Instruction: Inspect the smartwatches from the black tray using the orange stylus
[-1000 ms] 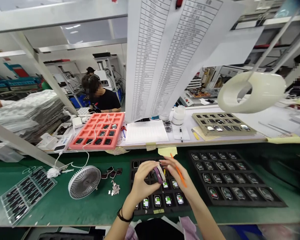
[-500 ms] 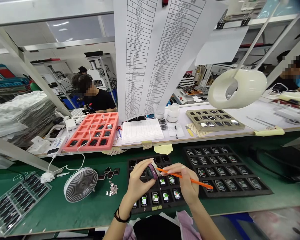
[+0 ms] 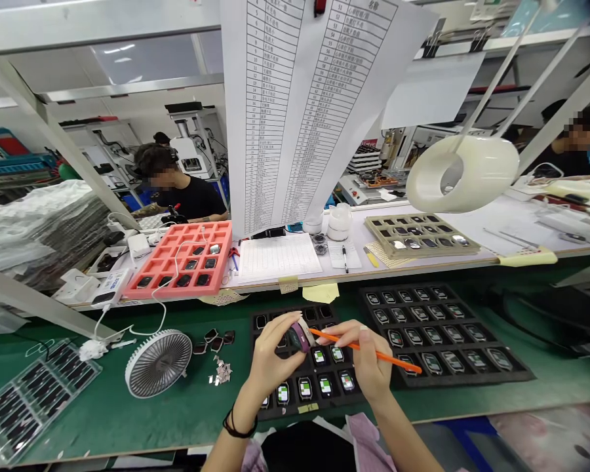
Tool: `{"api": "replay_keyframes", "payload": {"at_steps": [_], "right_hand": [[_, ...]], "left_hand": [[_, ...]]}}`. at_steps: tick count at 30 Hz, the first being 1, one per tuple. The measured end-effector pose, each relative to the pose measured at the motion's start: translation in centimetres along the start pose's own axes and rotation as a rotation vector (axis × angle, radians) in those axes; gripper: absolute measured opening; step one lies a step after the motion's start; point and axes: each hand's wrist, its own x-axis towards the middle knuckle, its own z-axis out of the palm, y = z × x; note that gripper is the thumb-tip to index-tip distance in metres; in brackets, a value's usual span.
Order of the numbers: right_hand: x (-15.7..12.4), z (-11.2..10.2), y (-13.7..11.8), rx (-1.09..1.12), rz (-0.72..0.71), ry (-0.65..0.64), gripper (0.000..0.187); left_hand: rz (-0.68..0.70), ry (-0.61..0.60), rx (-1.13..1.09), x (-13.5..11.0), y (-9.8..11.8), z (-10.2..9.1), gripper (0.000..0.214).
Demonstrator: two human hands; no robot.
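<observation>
My left hand is closed around a small purple watch body, held just above a black tray of watch bodies with lit green screens. My right hand pinches an orange stick like a pen, its tip touching the held watch body. Both hands hover over the near middle of the green bench mat. A black band circles my left wrist.
A second black tray of watch bodies lies to the right, a small white fan and loose parts to the left, a clear tray far left. A red tray, papers and a beige tray sit on the raised shelf. People sit beyond.
The orange stick swung from upright to nearly level, and its tip now meets the watch body. My view shifted slightly; the hands stay in place over the tray.
</observation>
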Motion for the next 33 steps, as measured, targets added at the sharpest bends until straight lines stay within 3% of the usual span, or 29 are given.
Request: {"api": "replay_keyframes", "payload": {"at_steps": [19,33], "right_hand": [[0.6,0.3,-0.3,-0.119,-0.073,-0.008,0.043],[0.4,1.0,-0.5,-0.027,0.002,-0.036,0.045]], "left_hand": [[0.048,0.014,0.056,0.3,-0.1,0.2,0.047],[-0.033,-0.027,-0.001,0.4,-0.4,0.2,0.051]]}}
